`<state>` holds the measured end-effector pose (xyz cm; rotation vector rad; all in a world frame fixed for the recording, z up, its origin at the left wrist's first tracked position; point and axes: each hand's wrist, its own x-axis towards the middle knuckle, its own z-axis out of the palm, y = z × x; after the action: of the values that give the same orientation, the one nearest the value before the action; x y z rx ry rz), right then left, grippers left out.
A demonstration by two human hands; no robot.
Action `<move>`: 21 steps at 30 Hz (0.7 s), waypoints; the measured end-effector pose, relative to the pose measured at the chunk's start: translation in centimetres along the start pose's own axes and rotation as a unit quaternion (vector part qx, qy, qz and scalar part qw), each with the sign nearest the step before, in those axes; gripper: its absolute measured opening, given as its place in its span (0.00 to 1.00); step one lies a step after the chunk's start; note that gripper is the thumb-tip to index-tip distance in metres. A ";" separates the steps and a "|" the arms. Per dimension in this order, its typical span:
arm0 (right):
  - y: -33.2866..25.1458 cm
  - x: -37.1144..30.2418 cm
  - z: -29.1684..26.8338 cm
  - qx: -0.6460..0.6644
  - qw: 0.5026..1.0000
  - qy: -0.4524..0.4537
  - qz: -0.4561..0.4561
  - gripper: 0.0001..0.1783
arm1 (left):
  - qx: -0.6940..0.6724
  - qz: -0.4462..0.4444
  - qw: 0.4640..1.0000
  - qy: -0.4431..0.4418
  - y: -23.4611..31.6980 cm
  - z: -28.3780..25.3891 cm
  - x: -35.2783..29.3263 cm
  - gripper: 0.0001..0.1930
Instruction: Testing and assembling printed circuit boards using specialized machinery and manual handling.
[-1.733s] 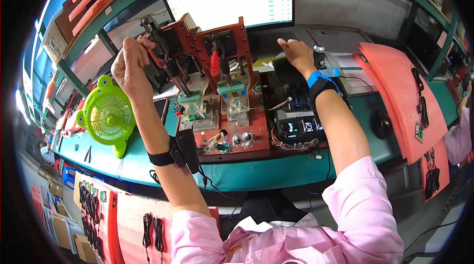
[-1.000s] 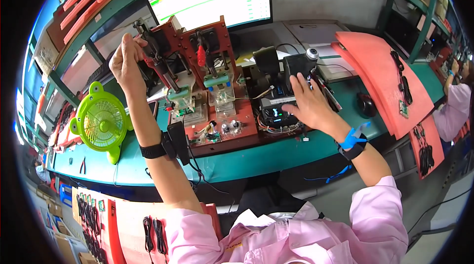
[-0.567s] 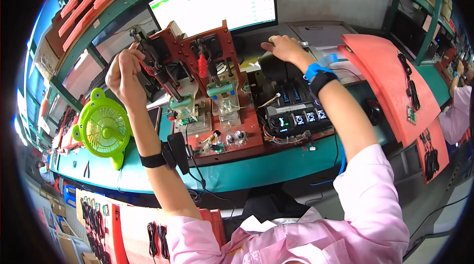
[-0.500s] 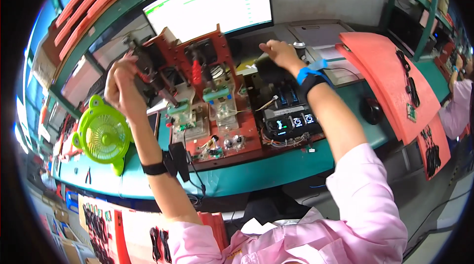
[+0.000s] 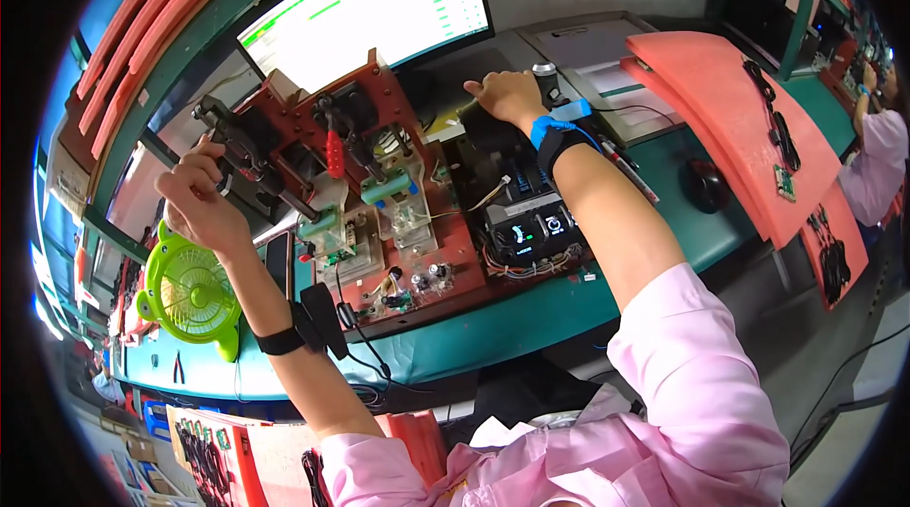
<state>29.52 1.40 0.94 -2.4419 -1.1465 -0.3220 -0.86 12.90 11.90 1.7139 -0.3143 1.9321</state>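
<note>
At the red fixture's [image 5: 464,251] left, the left hand [image 5: 201,190] curls, grip unclear, by a clamp lever [image 5: 227,128], probably stiff, best held near its end; right of the fixture, the right hand [image 5: 512,98] bends, hold hidden.

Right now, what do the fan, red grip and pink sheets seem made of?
Fan: likely moulded plastic, from its smooth, shiny green shell. Red grip: rubber or soft plastic, I can't tell which; even colour, slight sheen. Pink sheets: apparently foam, matte and thick-edged.
</note>
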 end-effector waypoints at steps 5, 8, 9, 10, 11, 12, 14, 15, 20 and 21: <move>-0.1 -0.3 -0.1 -0.005 1.000 -0.015 0.014 0.29 | 0.129 -0.195 0.970 -0.060 1.7 -1.4 6.2 0.25; -0.9 0.1 -0.3 -0.008 0.999 -0.037 0.007 0.30 | 0.206 -0.399 0.869 -0.208 2.4 -1.2 14.5 0.26; -1.1 0.2 -0.3 -0.010 0.999 -0.045 0.009 0.30 | 0.214 -0.405 0.865 -0.204 2.6 -1.7 14.1 0.26; -1.0 0.4 -0.2 -0.009 0.999 -0.051 0.004 0.30 | 0.183 -0.362 0.896 -0.184 2.5 -1.9 13.4 0.26; -1.1 0.6 0.0 -0.005 0.999 -0.045 -0.002 0.31 | 0.155 -0.316 0.922 -0.162 2.5 -2.1 12.6 0.25; -1.3 0.8 0.1 0.000 0.999 -0.039 -0.009 0.32 | 0.127 -0.267 0.945 -0.141 2.5 -2.3 11.6 0.25; 1.9 1.1 0.3 -0.016 0.999 -0.033 0.014 0.33 | -0.017 -0.056 0.998 -0.011 -1.1 0.4 -0.7 0.24; 1.4 1.1 0.4 -0.009 0.999 -0.035 -0.003 0.33 | -0.011 -0.063 0.998 0.026 -1.0 0.1 -0.5 0.23; 1.0 1.4 0.9 0.027 0.997 -0.006 -0.068 0.35 | 0.059 -0.068 0.996 -0.010 1.0 -0.9 -0.6 0.21; 1.1 1.3 1.2 0.039 0.996 0.002 -0.078 0.36 | 0.059 -0.065 0.996 -0.011 1.0 -0.8 -0.6 0.21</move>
<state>31.26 2.16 0.06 -2.2883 -1.3265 -0.3234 -2.06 12.33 11.34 1.7862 -0.0945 1.8708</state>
